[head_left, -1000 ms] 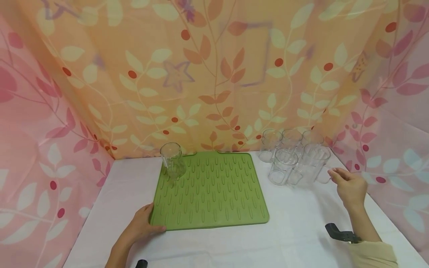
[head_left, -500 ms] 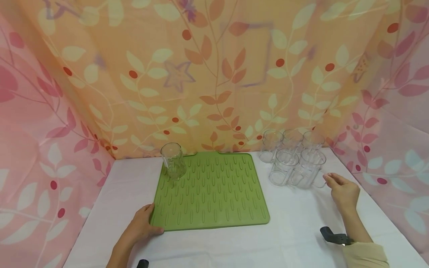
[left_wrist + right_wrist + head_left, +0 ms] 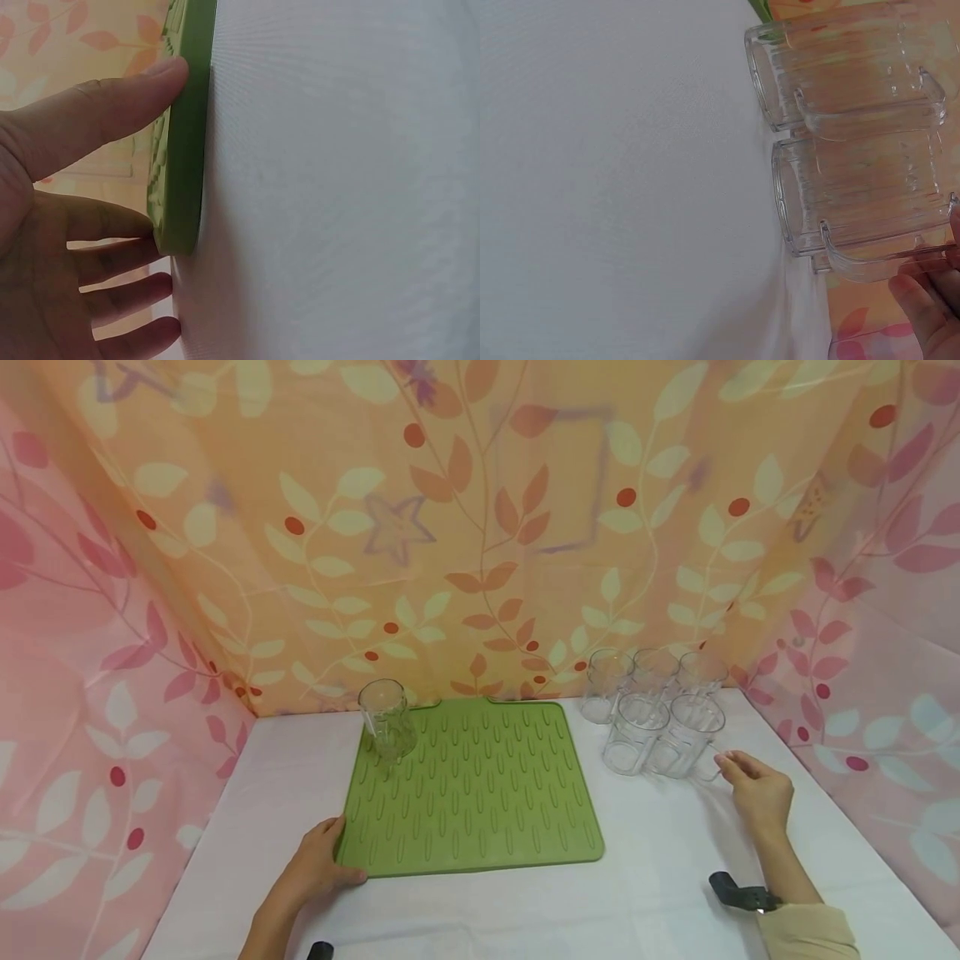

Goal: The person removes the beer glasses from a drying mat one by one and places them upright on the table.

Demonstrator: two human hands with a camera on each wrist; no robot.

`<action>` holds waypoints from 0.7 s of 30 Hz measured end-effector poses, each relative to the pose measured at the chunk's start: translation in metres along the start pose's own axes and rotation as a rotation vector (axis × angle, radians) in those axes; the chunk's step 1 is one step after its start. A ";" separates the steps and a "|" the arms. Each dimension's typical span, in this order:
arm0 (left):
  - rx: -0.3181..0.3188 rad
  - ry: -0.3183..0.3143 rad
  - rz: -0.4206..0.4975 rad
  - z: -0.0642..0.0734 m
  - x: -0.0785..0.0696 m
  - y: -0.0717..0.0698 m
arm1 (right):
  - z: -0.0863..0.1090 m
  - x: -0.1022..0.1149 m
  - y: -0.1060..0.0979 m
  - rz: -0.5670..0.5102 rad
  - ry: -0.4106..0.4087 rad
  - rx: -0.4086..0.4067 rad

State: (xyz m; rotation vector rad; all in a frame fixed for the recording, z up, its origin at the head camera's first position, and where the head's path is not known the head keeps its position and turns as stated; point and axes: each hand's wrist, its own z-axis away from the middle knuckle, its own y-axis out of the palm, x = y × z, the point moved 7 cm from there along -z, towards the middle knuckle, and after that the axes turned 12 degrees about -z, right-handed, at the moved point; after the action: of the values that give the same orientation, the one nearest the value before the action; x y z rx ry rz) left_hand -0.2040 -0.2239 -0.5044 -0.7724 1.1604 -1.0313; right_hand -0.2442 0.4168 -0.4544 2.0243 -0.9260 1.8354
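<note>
My right hand (image 3: 759, 789) pinches the handle of a clear glass mug (image 3: 684, 740), which stands upright at the front right of a group. In the right wrist view, fingers and thumb meet on the handle of this mug (image 3: 870, 184), beside another mug (image 3: 855, 71). My left hand (image 3: 317, 860) rests at the front left corner of a green ridged mat (image 3: 480, 802). In the left wrist view, the thumb lies on one edge of the mat (image 3: 186, 165) and the straight fingers touch near its corner. One glass mug (image 3: 387, 722) stands on the mat's back left.
Another glass mug (image 3: 636, 735) stands just left of the held one. Behind them, several more glass mugs (image 3: 609, 689) form a back row against the patterned orange cloth (image 3: 480, 527). Pink cloth walls (image 3: 90, 652) border the white table (image 3: 525, 910) on both sides.
My right hand has slid its mug left, close to the neighbouring mug in the front row. The left hand has stayed at the mat corner.
</note>
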 end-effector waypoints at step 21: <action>-0.019 0.013 0.000 0.003 -0.003 -0.003 | 0.007 0.062 -0.020 -0.036 -0.222 -0.135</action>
State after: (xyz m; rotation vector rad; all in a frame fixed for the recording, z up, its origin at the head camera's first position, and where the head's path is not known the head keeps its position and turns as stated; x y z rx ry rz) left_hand -0.2018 -0.2223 -0.4998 -0.7819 1.1826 -1.0280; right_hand -0.2266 0.4105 -0.3913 2.1740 -1.0334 1.5078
